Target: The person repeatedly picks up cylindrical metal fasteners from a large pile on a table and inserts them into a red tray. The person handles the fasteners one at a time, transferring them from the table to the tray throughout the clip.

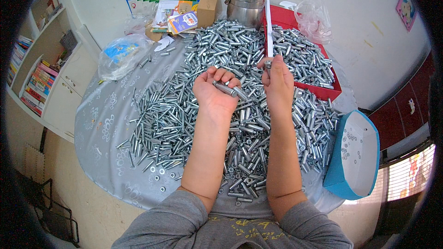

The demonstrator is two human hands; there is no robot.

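Gripping a bolt (pixel 224 87) — left hand (pixel 213 93) closed; right hand (pixel 278 83) pinches a nut (pixel 267 64).

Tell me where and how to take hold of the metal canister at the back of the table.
Take the metal canister by its round side wall, just under the lid, coming from the front over the heap of bolts. It stands upright, and a cardboard box crowds its left while a red tray crowds its right. The small lid knob would likely lift only the lid.
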